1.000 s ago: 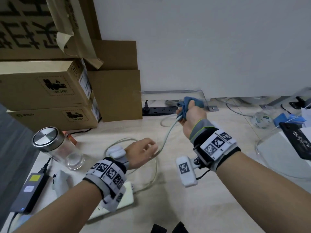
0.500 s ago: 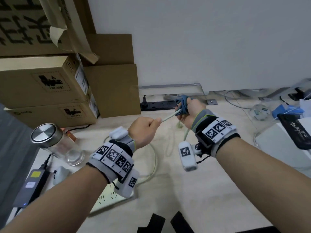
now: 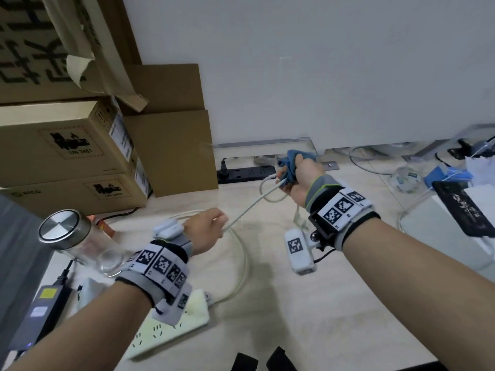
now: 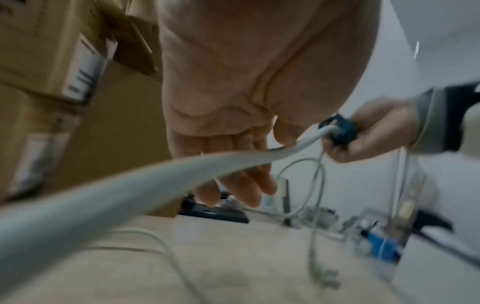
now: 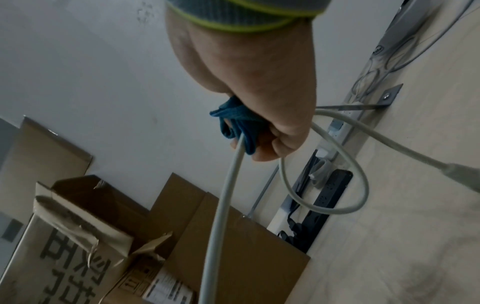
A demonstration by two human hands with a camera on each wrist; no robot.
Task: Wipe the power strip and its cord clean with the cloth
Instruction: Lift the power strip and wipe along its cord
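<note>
Since half a second ago my left hand (image 3: 205, 231) dropped nearer the power strip (image 3: 171, 328), pinching the cord (image 3: 247, 210), while my right hand (image 3: 300, 180) clamps the cloth (image 3: 290, 167) around it.

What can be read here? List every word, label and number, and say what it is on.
"UN 3481": printed mark on the upper cardboard box.
"UN 3481": seemingly the same mark on the lower cardboard box, fainter.
Large black characters on the top box: cut off, not readable.
White stickers on the box ends: too small.
White script on the black card: blurred.
</note>
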